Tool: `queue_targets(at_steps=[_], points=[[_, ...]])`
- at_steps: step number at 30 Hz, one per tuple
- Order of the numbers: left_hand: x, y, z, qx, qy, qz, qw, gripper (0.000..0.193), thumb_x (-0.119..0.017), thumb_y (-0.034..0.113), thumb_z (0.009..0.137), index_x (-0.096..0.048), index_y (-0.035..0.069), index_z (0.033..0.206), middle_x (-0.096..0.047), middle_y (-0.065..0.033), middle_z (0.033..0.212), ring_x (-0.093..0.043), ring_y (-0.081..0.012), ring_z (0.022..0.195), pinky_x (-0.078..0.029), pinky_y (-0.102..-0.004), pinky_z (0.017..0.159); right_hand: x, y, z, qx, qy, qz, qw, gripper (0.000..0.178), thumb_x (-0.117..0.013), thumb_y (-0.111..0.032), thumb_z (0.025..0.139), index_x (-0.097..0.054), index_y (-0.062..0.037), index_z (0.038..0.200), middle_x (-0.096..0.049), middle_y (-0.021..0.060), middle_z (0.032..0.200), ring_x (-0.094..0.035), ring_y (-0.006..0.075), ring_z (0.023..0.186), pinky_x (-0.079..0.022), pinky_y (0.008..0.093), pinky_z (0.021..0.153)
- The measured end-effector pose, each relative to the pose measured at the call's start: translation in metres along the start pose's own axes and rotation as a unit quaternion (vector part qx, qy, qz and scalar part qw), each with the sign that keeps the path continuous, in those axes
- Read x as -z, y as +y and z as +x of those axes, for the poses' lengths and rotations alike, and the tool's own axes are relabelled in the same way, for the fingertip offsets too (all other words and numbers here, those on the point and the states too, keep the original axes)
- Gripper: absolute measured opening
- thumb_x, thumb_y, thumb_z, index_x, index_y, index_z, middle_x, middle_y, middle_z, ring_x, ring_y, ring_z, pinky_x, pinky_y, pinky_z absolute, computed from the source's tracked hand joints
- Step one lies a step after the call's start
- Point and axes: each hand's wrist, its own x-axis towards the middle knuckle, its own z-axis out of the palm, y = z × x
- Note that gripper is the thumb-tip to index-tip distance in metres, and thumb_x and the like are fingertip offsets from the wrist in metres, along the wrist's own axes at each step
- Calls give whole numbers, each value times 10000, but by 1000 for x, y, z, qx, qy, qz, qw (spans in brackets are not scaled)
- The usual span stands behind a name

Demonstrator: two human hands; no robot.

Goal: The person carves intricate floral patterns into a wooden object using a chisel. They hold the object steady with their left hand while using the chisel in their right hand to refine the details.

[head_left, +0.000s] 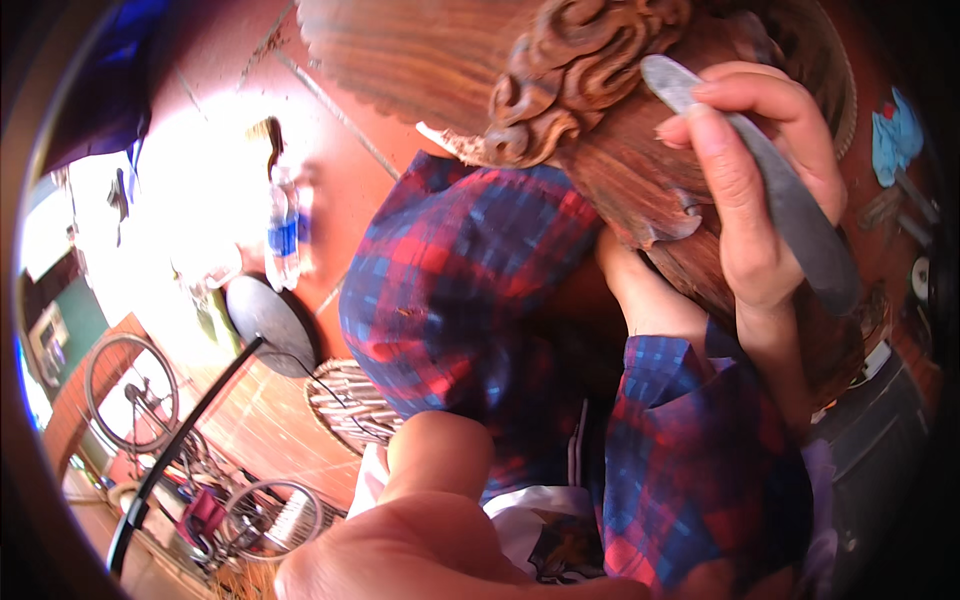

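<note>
On the right, my right hand [760, 190] grips a flat grey bar-shaped tool [800, 215] with rounded ends, fingers and thumb closed round its upper part. The tool's tip lies over or just above a brown carved wooden piece [640, 175], beside its raised scrollwork [575, 75]; contact cannot be made out. Close to the camera at the lower edge is what looks like my left hand [420, 535], strongly foreshortened, its fingers mostly hidden. Red and blue plaid cloth [450, 300] lies below the wood, and bare skin [650, 290] shows beyond a plaid cuff.
On the reddish tiled floor at left are a plastic bottle [284, 235], a brush [268, 135], a round black base [270, 325] with a dark pole [185, 435] and a wicker basket [345, 400]. Bicycles [135, 390] stand farther left. A blue cloth [895, 140] lies at far right.
</note>
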Motion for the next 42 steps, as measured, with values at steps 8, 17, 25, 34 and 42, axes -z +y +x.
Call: queue_targets(at_steps=[8, 17, 25, 34, 42], points=[[-28, -60, -20, 162, 169, 202, 951, 480, -758, 84, 819, -623, -35, 1265, -694, -125, 862, -673, -182, 741, -520, -259, 647, 2, -9, 6, -10, -42, -5, 999, 203, -584, -45, 943, -621, 56, 1115, -639, 196, 1134, -649, 234, 1030, -497, 326, 940], [-65, -103, -53, 207, 219, 183, 936, 744, -739, 263, 866, -414, 150, 1526, -484, -77, 748, -562, -236, 615, -481, -355, 558, -6, -13, 16, 0, -81, -32, 996, 157, -626, 14, 898, -696, 61, 1029, -655, 278, 1183, -609, 314, 1201, -476, 371, 999], [-64, -106, -50, 217, 205, 194, 935, 724, -723, 291, 883, -416, 148, 1522, -496, -70, 714, -570, -227, 575, -478, -362, 527, -17, -10, 18, -29, -33, 39, 998, 104, -623, 49, 891, -710, 63, 945, -726, 137, 869, -677, 231, 973, -445, 478, 1074], [-62, -100, -49, 238, 178, 194, 935, 733, -733, 301, 879, -416, 101, 1509, -602, -127, 893, -641, -251, 694, -524, -351, 621, -23, -17, 15, -99, 13, 44, 994, 98, -646, 22, 907, -714, 62, 965, -730, 159, 992, -620, 308, 1200, -499, 357, 974], [-61, -96, -48, 249, 161, 186, 937, 757, -775, 276, 851, -434, 53, 1489, -688, -168, 1020, -678, -281, 774, -553, -340, 696, -21, -20, 13, -118, 13, 55, 991, 106, -650, 7, 914, -718, 52, 981, -736, 150, 987, -606, 295, 1220, -480, 370, 1002]])
